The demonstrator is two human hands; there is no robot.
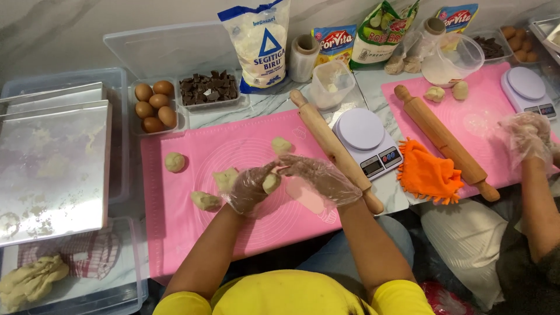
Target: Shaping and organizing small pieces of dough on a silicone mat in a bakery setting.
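Over pink mat (175, 216), hands (286, 184) cupping dough (270, 182)

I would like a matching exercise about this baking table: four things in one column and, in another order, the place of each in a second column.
Things:
1. eggs
2. orange cloth
3. small dough piece
4. chocolate pieces

Places:
A. between the two pink mats, right of the white scale
B. clear tray left of the flour bag
C. between the gloved left hand and right hand
D. clear tray above the pink mat's left corner

Pairs: 1-D, 2-A, 3-C, 4-B
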